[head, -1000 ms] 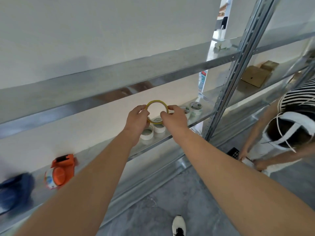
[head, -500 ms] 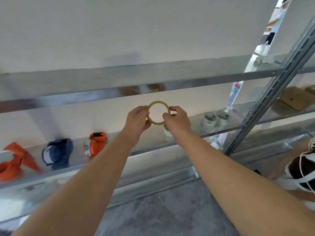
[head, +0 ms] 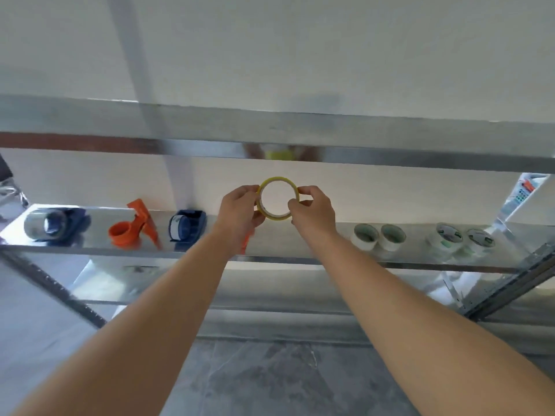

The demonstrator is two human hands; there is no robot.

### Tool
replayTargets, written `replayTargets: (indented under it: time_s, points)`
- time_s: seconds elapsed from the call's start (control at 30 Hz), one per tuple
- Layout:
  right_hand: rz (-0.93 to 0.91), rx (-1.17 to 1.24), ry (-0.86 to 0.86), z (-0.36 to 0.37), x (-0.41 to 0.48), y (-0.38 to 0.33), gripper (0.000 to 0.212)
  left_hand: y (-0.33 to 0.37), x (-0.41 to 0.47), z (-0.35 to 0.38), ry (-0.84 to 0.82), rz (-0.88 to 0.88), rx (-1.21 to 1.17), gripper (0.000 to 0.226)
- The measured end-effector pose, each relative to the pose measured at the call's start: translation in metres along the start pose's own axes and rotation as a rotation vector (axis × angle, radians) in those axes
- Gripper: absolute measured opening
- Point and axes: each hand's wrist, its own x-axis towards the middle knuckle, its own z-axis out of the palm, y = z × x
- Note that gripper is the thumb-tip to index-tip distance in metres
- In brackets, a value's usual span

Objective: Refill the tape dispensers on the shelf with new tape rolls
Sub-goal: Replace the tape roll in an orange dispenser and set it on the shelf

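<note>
1. Shelf [head: 414,250] is right in front of us.
2. Blue dispenser [head: 187,225] sits left of our hands, a likely target.
3. Left hand [head: 240,208] and right hand [head: 312,210] both pinch the rim.
4. Yellow tape roll [head: 274,217] is up above the shelf; we'd find its loose end first.

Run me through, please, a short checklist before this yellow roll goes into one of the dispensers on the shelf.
1. Roll secured: the left grip and right grip pinch the yellow tape roll at opposite sides. Ok.
2. Roll clear of the shelf: it is held in the air above it. Ok.
3. Loose tape end found: too small to see. Cannot tell.
4. Empty dispenser available: the orange dispenser appears to show a bare hub. Ok.
5. A grip free to steady that dispenser: both are on the roll. Not ok.
</note>
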Motion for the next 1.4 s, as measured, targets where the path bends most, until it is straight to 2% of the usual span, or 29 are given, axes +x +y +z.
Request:
replayTargets:
  time_s: [0.33, 0.73, 1.2, 1.4]
  points:
    - [-0.057, 0.04, -0.026, 0.121, -0.033, -0.053, 0.027, 0.037, 0.013, -0.126, 0.08, 0.063, 0.015, 0.024]
    - [-0.108, 0.104, -0.02, 0.26, -0.093, -0.12, 0.023, 0.087, 0.027, -0.294, 0.0, 0.085, 0.015, 0.023]
    - [-0.204, 0.017, -0.045, 0.353, -0.071, -0.141, 0.011, 0.106, 0.061, -0.376, 0.103, 0.098, 0.008, 0.027]
    - [-0.287, 0.023, -0.061, 0.379, -0.054, -0.139, 0.015, 0.108, 0.074, -0.391, 0.181, 0.096, -0.017, 0.029]
